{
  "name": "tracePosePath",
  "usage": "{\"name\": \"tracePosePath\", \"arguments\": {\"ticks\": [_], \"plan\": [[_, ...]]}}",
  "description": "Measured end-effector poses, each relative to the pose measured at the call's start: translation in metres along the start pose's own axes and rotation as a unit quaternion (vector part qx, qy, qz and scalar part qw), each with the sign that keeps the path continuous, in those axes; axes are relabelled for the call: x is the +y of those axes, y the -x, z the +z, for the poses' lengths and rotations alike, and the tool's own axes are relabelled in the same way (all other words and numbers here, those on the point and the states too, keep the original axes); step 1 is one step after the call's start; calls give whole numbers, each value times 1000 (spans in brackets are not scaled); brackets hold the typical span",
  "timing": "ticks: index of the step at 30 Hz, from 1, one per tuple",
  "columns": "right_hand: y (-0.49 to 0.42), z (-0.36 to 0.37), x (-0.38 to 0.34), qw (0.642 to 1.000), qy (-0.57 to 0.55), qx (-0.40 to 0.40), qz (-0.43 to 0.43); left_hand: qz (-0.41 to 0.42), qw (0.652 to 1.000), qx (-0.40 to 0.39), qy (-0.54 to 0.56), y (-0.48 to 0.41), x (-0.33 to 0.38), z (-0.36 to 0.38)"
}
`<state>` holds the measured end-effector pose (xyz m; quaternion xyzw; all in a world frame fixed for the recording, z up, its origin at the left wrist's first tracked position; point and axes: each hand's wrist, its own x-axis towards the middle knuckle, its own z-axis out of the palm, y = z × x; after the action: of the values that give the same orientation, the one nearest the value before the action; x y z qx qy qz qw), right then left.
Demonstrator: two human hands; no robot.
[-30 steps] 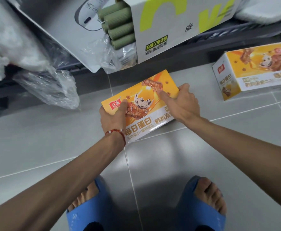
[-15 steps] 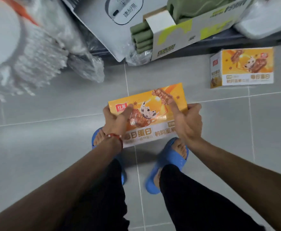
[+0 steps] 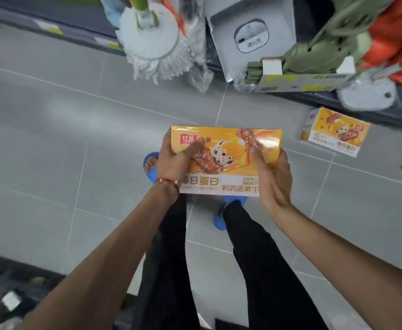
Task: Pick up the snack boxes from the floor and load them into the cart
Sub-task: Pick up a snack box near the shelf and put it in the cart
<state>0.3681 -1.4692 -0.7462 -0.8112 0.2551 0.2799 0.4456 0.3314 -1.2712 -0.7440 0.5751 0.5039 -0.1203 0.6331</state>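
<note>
I hold an orange and white snack box point(image 3: 228, 148) flat in front of me, well above the grey tiled floor. My left hand point(image 3: 175, 160) grips its left end, thumb on top. Its right end sits in my right hand point(image 3: 272, 177), with the thumb across the top face. A second, matching snack box point(image 3: 335, 132) lies on the floor to the right, close to the dark shelf base. No cart is clearly in view.
A low shelf point(image 3: 362, 108) along the far side carries a white mop head point(image 3: 152, 41), a grey carton point(image 3: 250, 32) and an open box of green rolls point(image 3: 297, 77). My feet in blue slippers point(image 3: 221, 220) stand under the box. Dark blurred items point(image 3: 9, 296) fill the lower-left corner.
The box has come up off the floor in both hands as I straightened up. The view has pulled back, and the second box now looks smaller and farther right.
</note>
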Motion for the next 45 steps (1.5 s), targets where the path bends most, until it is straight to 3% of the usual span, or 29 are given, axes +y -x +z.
{"name": "tracePosePath", "arguments": {"ticks": [12,20,28,35,45], "plan": [[173,-8,-98,988,47,-115,-96,78,983,89,139,175,33,-131],[294,49,-143,968,99,-188,-135,126,964,148,181,256,24,-258],[406,137,-177,954,71,-228,-182,165,936,207,231,318,11,-382],[469,213,-220,940,60,-257,-215,196,909,266,256,342,26,-469],[499,355,-311,924,27,-314,-215,161,865,358,312,286,97,-598]]}}
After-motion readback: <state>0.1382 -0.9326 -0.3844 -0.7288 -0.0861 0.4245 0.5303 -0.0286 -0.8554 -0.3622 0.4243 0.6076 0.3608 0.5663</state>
